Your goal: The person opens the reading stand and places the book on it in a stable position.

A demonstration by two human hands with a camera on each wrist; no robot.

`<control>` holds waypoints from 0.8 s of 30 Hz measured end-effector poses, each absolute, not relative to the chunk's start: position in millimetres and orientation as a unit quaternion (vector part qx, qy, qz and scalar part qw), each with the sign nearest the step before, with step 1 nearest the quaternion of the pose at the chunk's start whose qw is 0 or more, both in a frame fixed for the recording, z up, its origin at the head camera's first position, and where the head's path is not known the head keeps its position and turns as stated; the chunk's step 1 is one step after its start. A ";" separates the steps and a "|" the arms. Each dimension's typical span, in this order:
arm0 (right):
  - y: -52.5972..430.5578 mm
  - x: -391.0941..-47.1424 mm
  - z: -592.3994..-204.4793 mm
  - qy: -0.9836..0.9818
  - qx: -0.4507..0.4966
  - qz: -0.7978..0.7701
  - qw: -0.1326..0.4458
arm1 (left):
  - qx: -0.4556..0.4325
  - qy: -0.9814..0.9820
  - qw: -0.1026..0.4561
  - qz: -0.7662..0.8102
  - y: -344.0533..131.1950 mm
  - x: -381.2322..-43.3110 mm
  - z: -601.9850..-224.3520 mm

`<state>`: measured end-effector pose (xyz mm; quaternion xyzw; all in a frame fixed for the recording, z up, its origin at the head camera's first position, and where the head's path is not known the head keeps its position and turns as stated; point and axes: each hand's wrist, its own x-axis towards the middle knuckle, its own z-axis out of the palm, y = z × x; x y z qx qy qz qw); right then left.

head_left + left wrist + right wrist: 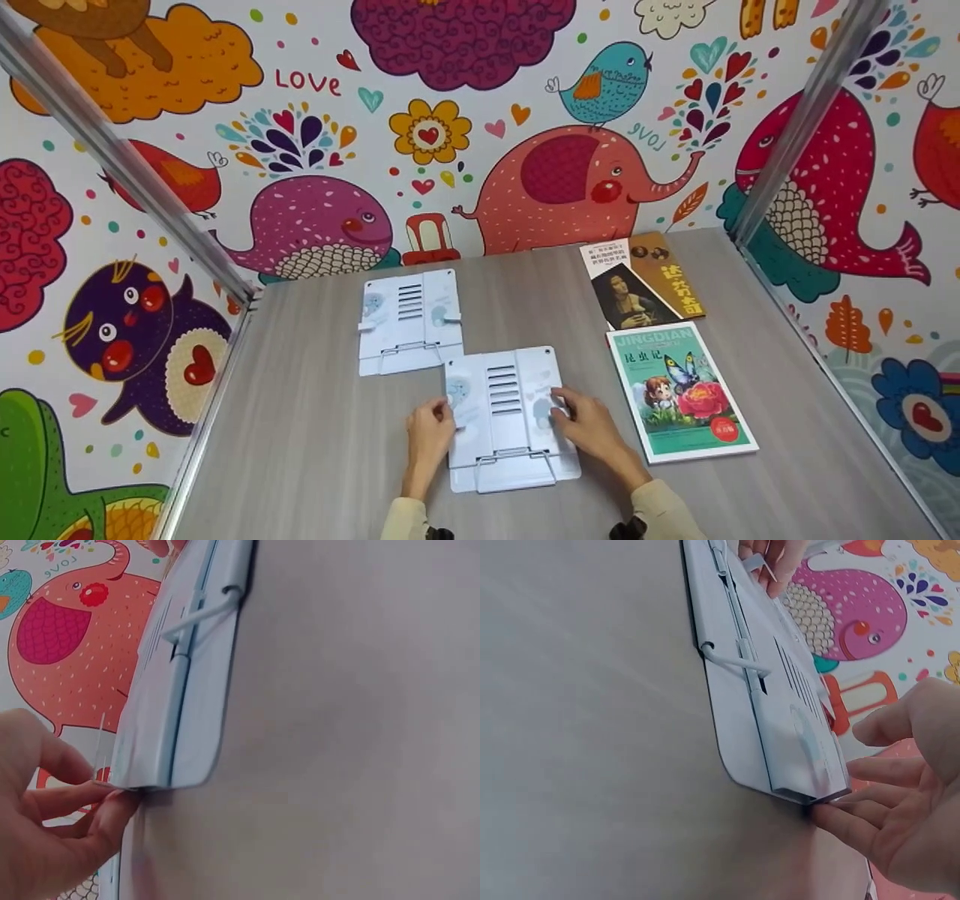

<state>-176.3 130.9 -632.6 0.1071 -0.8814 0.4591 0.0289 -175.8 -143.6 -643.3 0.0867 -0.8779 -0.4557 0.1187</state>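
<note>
A white book stand (510, 420) lies flat on the table with a slotted middle and a wire bracket at its near end. At its left edge, my left hand (431, 435) pinches the side with curled fingers; the left wrist view shows these fingers (82, 802) around a clear tab. My right hand (592, 427) touches the right edge. In the right wrist view its fingers (870, 814) reach under that edge, while the thumb (885, 722) stands apart from it. A second white book stand (411, 322) lies just beyond, to the left.
Right of the near stand lies a green book (682, 394) with a butterfly cover. Behind it are a dark portrait book (634, 296) and a brown book (667, 277). Metal posts (787, 135) and cartoon-printed walls (427, 45) border the grey table (300, 450).
</note>
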 end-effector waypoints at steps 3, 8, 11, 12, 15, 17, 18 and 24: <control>138.2 -178.4 -631.3 -0.885 0.087 0.457 0.025 | 0.078 -0.875 0.110 -0.465 -135.5 -180.8 -643.8; 147.1 -183.5 -628.8 -0.897 0.063 0.436 0.033 | 0.066 -0.867 0.100 -0.483 -125.0 -189.2 -645.6; 150.5 -187.1 -629.0 -0.899 0.062 0.432 0.041 | 0.066 -0.867 0.101 -0.483 -121.4 -194.5 -646.2; 151.6 -188.5 -629.2 -0.898 0.065 0.434 0.043 | 0.067 -0.867 0.101 -0.483 -120.5 -196.0 -646.0; 154.3 -192.7 -629.7 -0.895 0.069 0.438 0.047 | 0.070 -0.867 0.102 -0.482 -118.9 -200.7 -645.4; 155.7 -194.7 -629.9 -0.895 0.070 0.438 0.044 | 0.074 -0.865 0.100 -0.486 -118.6 -203.0 -645.0; 156.0 -195.4 -629.8 -0.896 0.071 0.435 0.045 | 0.076 -0.863 0.101 -0.488 -118.7 -204.0 -645.0; 152.5 -184.3 -629.9 -0.911 0.083 0.378 0.143 | 0.098 -0.856 0.090 -0.500 -122.8 -211.1 -649.8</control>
